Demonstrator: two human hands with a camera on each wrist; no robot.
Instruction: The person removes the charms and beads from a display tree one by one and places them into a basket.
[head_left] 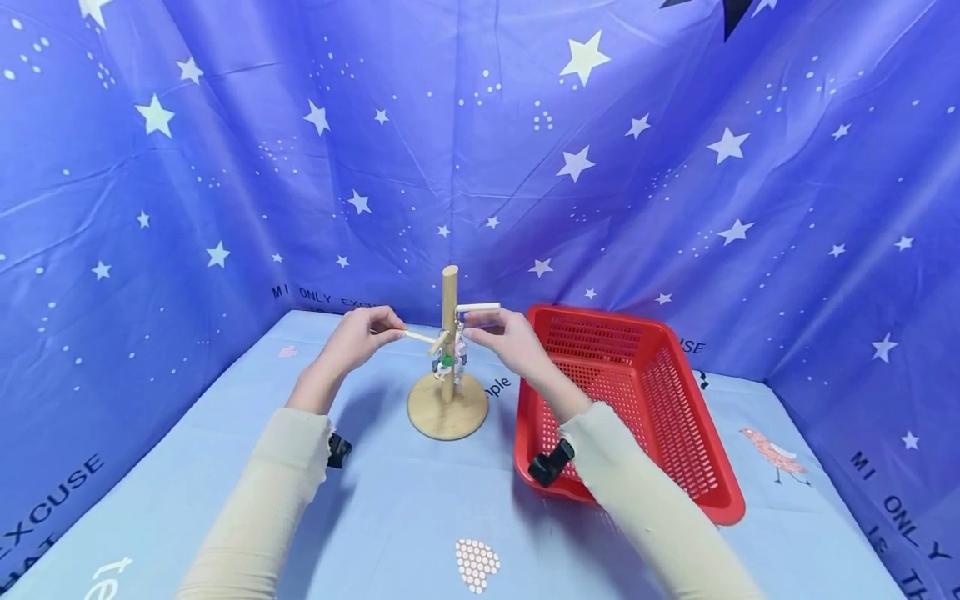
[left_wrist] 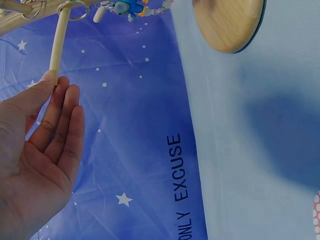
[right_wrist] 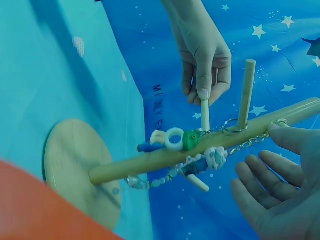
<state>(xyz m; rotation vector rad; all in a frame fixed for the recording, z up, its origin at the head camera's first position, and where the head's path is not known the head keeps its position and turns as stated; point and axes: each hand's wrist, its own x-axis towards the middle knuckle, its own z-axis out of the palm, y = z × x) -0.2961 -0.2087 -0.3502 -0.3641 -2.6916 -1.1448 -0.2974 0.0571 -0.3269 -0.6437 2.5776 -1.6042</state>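
Note:
A wooden peg stand [head_left: 449, 287] stands upright on its round base, with keychains hanging from its pegs. My left hand [head_left: 358, 337] pinches the outer end of the left peg [left_wrist: 59, 42] between thumb and fingertips. A metal ring [left_wrist: 75, 11] sits round that peg near the post. My right hand [right_wrist: 280, 185] is by the right peg [head_left: 480, 307], its thumb tip at the ring there and its fingers spread loosely below. From that ring runs a chain to a keychain with a pink-and-white charm [right_wrist: 216, 158] and beads. Another keychain has a green charm [right_wrist: 190, 140].
A red plastic basket [head_left: 675, 367] stands right of the stand, under my right forearm. The light blue tablecloth [head_left: 405, 508] has printed hearts and a bird. A blue star-patterned curtain [head_left: 480, 150] hangs behind and at both sides.

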